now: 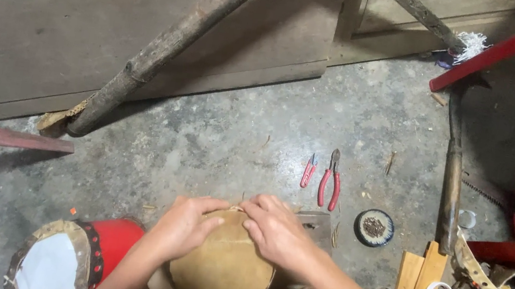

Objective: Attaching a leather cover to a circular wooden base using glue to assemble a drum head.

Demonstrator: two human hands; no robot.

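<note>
The round tan hide-covered drum lies nearest, tilted up on the concrete floor; both hands meet at its far rim; the left hand presses curled fingers on the skin, the right hand pinches the edge just beside it, fingertips close together; beyond the grip lie red-handled pliers and small red snips; to its right a small round tin; to its left a red drum.

Workshop — pliers, scrap wood
</note>
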